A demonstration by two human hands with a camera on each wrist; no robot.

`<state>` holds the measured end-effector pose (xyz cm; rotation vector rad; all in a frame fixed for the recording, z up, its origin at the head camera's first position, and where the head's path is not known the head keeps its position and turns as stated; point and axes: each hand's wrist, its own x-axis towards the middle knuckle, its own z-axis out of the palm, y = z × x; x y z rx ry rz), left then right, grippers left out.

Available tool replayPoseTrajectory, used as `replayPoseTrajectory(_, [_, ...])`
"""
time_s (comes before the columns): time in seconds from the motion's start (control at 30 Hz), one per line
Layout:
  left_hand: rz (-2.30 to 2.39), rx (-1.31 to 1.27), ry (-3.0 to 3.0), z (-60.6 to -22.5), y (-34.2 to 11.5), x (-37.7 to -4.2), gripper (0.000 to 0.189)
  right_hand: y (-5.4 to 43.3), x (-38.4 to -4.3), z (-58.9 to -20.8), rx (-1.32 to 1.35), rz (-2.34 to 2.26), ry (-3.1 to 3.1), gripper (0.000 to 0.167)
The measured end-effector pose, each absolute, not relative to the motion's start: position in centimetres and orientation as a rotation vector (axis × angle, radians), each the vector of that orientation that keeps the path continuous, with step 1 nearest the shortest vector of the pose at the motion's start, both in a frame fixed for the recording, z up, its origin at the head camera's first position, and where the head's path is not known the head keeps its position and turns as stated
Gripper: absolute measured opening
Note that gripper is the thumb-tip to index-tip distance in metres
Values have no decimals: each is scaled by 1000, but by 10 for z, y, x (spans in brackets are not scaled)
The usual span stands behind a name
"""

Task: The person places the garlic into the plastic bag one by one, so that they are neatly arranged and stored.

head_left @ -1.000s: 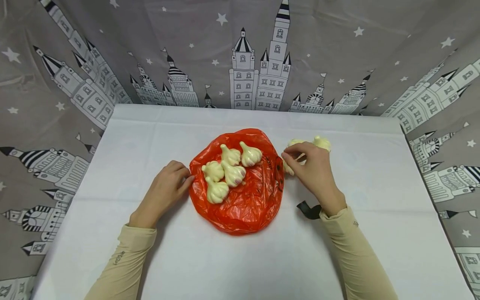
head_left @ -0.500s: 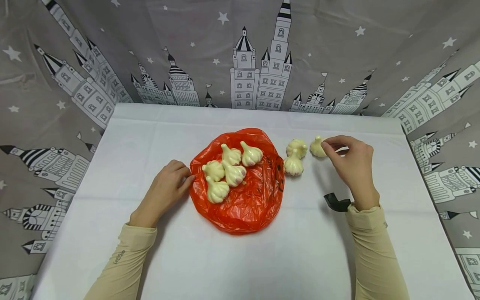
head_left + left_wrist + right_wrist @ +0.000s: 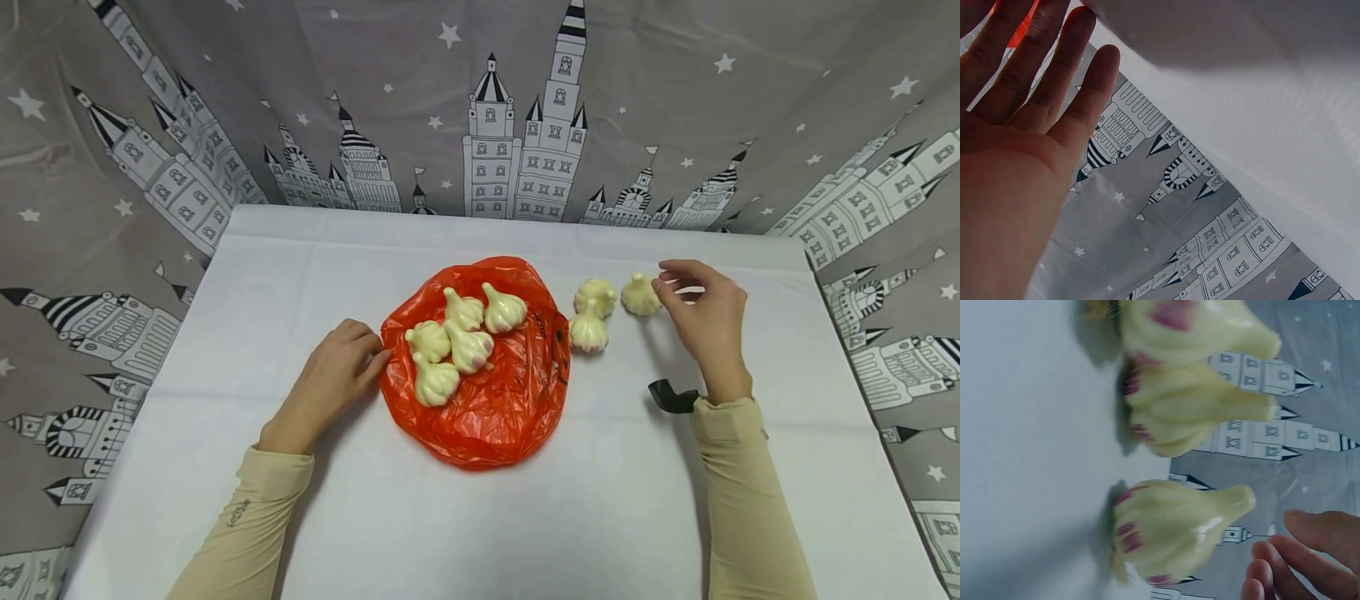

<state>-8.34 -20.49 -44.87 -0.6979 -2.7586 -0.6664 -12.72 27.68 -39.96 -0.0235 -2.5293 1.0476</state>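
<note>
A round red plastic bag (image 3: pixel 510 408) is spread on the white table with several garlic bulbs (image 3: pixel 471 348) on its upper left half. My left hand (image 3: pixel 330 382) rests at the bag's left edge, thumb tip right at the rim; in the left wrist view its fingers (image 3: pixel 1041 75) are nearly straight. To the right of the bag, two garlic bulbs (image 3: pixel 588 332) stand close together. A third garlic bulb (image 3: pixel 640 294) is just left of my right hand (image 3: pixel 705 312). That hand hovers with bent fingers, thumb and fingertips apart, nothing between them; the right wrist view shows the bulb's stem beside the fingertips.
The white table (image 3: pixel 480 533) ends at the back against a grey curtain (image 3: pixel 660 75) printed with castles and stars. A black strap end (image 3: pixel 671 397) sticks out from the right wrist, near the sleeve cuff.
My right hand has moved right, from the two bulbs beside the bag to the right side of the third bulb, and has drawn slightly off it. The left hand stays in place.
</note>
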Motion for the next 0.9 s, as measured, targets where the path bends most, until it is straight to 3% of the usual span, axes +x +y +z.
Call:
replayPoseTrajectory(0.5, [-675, -690, -2759, -448, -203, -83, 15, 279, -152, -415, 127, 988, -2649, 19])
replayPoseTrajectory(0.9, [-668, -692, -2756, -449, -203, -84, 15, 283, -142, -391, 38, 910, -2585, 16])
